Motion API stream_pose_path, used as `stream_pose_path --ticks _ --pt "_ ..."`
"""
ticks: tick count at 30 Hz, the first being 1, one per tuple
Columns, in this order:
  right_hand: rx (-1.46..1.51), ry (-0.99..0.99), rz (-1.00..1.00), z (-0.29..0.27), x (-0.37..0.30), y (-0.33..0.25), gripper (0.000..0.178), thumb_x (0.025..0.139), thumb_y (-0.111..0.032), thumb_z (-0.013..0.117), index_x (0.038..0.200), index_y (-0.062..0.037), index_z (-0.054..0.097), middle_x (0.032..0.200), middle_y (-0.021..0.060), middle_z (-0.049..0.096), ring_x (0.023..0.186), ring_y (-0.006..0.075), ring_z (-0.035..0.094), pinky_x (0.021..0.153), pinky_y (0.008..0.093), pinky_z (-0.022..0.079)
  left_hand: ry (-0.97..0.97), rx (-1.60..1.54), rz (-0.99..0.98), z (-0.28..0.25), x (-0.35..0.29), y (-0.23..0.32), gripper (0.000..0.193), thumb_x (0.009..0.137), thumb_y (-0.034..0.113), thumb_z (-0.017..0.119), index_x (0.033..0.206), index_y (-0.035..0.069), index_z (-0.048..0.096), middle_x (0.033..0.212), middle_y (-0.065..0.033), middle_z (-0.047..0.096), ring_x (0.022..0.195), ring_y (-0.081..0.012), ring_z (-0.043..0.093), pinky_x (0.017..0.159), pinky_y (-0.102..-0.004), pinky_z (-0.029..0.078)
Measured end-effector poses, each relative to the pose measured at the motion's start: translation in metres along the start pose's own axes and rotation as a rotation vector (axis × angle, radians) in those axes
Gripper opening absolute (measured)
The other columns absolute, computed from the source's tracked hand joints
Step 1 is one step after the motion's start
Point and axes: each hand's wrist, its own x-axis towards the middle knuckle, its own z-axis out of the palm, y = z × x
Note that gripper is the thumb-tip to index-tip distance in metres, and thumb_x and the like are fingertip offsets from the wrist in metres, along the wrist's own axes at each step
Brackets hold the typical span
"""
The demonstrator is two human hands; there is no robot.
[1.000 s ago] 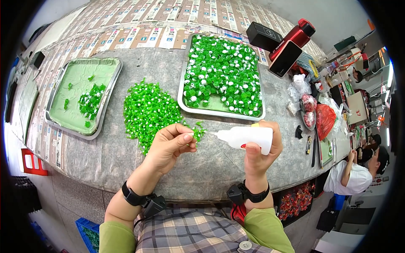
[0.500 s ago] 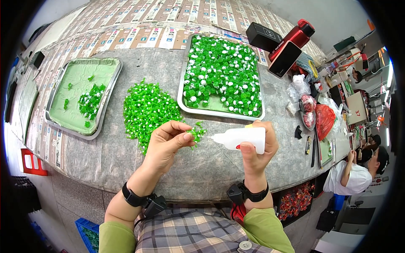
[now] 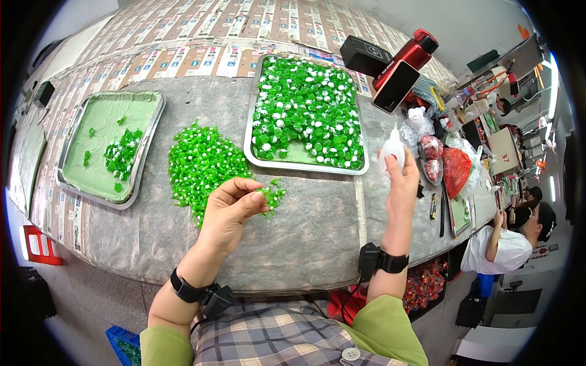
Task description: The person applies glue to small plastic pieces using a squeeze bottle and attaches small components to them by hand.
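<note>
Pinched between thumb and fingertips of my left hand [image 3: 227, 210] is a small green plastic piece [image 3: 274, 193]; its held end is hidden by the fingers. My right hand [image 3: 401, 186] grips a white squeeze bottle [image 3: 391, 150], its thin nozzle pointing up, well apart from the green piece. Just beyond my left hand lies a heap of small green-and-white pieces [image 3: 204, 163]. Behind the hands stands a metal tray [image 3: 305, 168] filled with round green pieces and white eye-like balls. Farther left, a green-lined tray [image 3: 82, 168] carries a small cluster of similar pieces.
A black phone [image 3: 395, 86] leans by a red bottle [image 3: 418, 49] and a black box [image 3: 365, 56] at the back right. Plastic bags, among them a red bag [image 3: 456, 171], lie at the right edge. A person in white [image 3: 497, 249] sits farther right.
My right hand has moved right with the squeeze bottle, turning it from lying level to nozzle up. The nozzle has left the green piece, which my left hand still pinches.
</note>
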Motion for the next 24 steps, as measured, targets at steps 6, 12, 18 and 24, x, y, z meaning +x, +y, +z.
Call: stream_pose_path --ticks 6,12,18,24 --pt "-0.174 0.087 0.074 -0.061 0.010 0.057 0.035 0.075 -0.004 0.057 0.106 0.0017 0.044 0.097 0.0080 0.055 0.086 0.0129 0.052 0.075 0.0249 0.041 0.026 -0.002 -0.004 0.001 0.001 0.000 0.013 0.075 0.006 0.059 0.087 0.004 0.055 0.075 -0.0019 0.056 0.069 -0.0102 0.054 0.066 -0.0269 0.049" --pt "-1.124 0.470 -0.544 -0.041 0.004 0.013 0.039 0.070 -0.008 0.061 0.104 0.0000 0.044 0.098 0.0131 0.051 0.095 0.0260 0.046 0.080 0.0329 0.036 0.003 -0.007 -0.011 0.001 0.003 -0.001 0.013 0.075 0.007 0.059 0.087 0.004 0.054 0.076 -0.0028 0.056 0.069 -0.0109 0.055 0.066 -0.0268 0.049" --pt "-0.608 -0.399 -0.304 0.067 0.001 -0.020 0.013 0.071 -0.009 0.060 0.083 -0.0041 0.057 0.077 0.0078 0.057 0.066 0.0191 0.055 0.059 0.0285 0.042 0.003 -0.014 -0.011 -0.006 0.000 0.001 0.013 0.076 0.008 0.058 0.088 0.003 0.054 0.076 -0.0033 0.057 0.068 -0.0104 0.056 0.066 -0.0261 0.048" --pt "-0.986 -0.628 -0.555 0.128 0.002 0.028 0.012 0.066 -0.011 0.061 0.075 -0.0063 0.055 0.069 0.0084 0.054 0.070 0.0255 0.054 0.064 0.0351 0.043 0.001 -0.016 -0.004 -0.003 0.006 -0.001 0.013 0.076 0.008 0.059 0.087 0.003 0.055 0.076 -0.0028 0.058 0.068 -0.0101 0.056 0.065 -0.0249 0.048"
